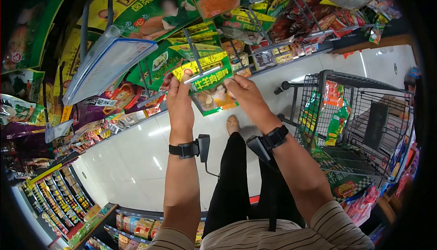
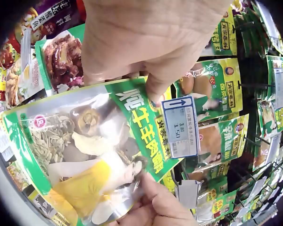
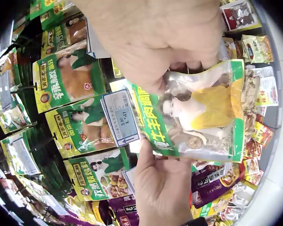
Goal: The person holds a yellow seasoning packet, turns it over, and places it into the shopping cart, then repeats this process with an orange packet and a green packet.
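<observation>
Left hand point(image 1: 180, 100): fingers pinch green-yellow packet point(image 1: 213, 97).
Right hand point(image 1: 249, 97): fingers pinch packet's opposite side.
Price tag point(image 2: 180, 126): overlaps packet's header.

Striped sleeves point(image 1: 337, 227), probably black trousers point(image 1: 234, 177)

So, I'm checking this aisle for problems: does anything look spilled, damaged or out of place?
Nothing stands out. The seasoning packet, held by the left hand and right hand, shows no visible tear. I see no spill on the visible floor, and the shopping cart stands upright.
</observation>
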A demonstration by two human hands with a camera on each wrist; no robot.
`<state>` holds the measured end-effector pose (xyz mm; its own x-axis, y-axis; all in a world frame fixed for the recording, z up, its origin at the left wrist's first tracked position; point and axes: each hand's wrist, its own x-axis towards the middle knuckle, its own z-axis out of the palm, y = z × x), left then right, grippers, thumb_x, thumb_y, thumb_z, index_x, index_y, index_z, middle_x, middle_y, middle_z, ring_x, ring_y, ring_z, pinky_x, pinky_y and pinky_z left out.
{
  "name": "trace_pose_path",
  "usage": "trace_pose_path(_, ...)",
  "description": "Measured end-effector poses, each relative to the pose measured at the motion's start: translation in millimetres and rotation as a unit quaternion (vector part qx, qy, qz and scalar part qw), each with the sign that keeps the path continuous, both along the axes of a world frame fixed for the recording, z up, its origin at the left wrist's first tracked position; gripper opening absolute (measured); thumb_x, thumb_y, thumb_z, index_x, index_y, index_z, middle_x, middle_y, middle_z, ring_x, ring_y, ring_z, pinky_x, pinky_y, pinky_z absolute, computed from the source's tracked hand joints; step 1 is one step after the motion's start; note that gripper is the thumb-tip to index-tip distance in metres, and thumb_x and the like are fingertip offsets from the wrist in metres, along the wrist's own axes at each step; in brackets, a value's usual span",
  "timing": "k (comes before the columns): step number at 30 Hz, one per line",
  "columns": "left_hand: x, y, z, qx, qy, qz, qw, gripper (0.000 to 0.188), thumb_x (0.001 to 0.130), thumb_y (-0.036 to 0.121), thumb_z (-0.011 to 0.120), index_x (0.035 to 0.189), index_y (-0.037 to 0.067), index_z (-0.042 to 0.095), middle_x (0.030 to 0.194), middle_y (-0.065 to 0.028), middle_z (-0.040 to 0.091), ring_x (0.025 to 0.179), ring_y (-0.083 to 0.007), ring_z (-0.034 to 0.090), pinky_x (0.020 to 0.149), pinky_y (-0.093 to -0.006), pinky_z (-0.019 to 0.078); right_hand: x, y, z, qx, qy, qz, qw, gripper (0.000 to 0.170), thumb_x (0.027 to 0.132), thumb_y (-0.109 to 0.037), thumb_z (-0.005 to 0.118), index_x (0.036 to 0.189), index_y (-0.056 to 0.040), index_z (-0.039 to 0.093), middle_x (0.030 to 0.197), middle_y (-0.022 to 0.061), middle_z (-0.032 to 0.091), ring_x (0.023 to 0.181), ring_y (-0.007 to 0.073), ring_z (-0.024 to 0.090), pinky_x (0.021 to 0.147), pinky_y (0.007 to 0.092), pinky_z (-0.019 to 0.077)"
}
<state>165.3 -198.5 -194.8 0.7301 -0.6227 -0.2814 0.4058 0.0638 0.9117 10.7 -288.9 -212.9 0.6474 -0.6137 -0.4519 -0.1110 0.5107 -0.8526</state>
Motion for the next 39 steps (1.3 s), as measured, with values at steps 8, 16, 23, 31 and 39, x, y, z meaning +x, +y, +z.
trace_pose_path(8, 5.6, -4.9, -6.3, 0.021, -0.014, 0.021, 0.999, 0.029, 0.096, 0.024, 0.07, 0.116, 0.005, 0.065, 0.107, 0.0003, 0.065, 0.1, -0.0071, 0.055, 0.092, -0.0246, 0.0403, 8.3, -3.8, -7.9, -0.011, 0.018, -0.009, 1.0, 0.024, 0.1, -0.026, 0.057, 0.095, -0.004, 0.064, 0.079, -0.0056, 0.053, 0.073, 0.0034, 0.044, 0.065, 0.0226, 0.0379)
trace_pose_path(16, 3.1, -9.5, 0.3, 0.064, -0.021, 0.039, 0.997, 0.025, 0.097, 0.026, 0.067, 0.11, 0.004, 0.066, 0.105, -0.0003, 0.066, 0.098, -0.0071, 0.056, 0.09, -0.0242, 0.0413, 11.3, -5.6, -1.5, 0.0, 0.012, -0.025, 1.0, 0.024, 0.1, -0.025, 0.056, 0.097, -0.0023, 0.065, 0.081, -0.0048, 0.055, 0.075, 0.0034, 0.046, 0.067, 0.0219, 0.0407)
trace_pose_path(23, -0.1, -14.6, -3.1, 0.017, -0.022, 0.037, 0.999, 0.024, 0.098, 0.026, 0.066, 0.109, 0.004, 0.067, 0.103, 0.0, 0.066, 0.096, -0.0063, 0.056, 0.089, -0.0236, 0.0417, 12.0, -6.1, -4.4, 0.012, 0.002, -0.038, 0.999, 0.024, 0.1, -0.025, 0.056, 0.098, -0.0024, 0.065, 0.082, -0.0051, 0.056, 0.075, 0.0029, 0.046, 0.068, 0.0212, 0.0406)
trace_pose_path(31, -0.4, -23.2, 3.0, 0.081, -0.022, 0.047, 0.995, 0.028, 0.098, 0.029, 0.066, 0.108, 0.003, 0.064, 0.101, -0.0005, 0.063, 0.092, -0.0069, 0.054, 0.084, -0.0235, 0.0423, 14.0, -13.5, -7.3, -0.005, 0.011, -0.022, 1.0, 0.023, 0.099, -0.026, 0.06, 0.103, -0.005, 0.067, 0.079, -0.0075, 0.054, 0.07, 0.0012, 0.044, 0.061, 0.0193, 0.0357)
trace_pose_path(39, 23.7, -38.8, -19.1, 0.097, -0.131, -0.04, 0.986, 0.035, 0.097, 0.035, 0.067, 0.108, 0.003, 0.057, 0.097, -0.0023, 0.06, 0.083, -0.0081, 0.052, 0.074, -0.0233, 0.0442, 39.7, -29.8, -27.5, 0.053, -0.012, -0.051, 0.997, 0.023, 0.1, -0.025, 0.059, 0.109, -0.0054, 0.067, 0.082, -0.0063, 0.058, 0.072, 0.0008, 0.048, 0.063, 0.0192, 0.0392)
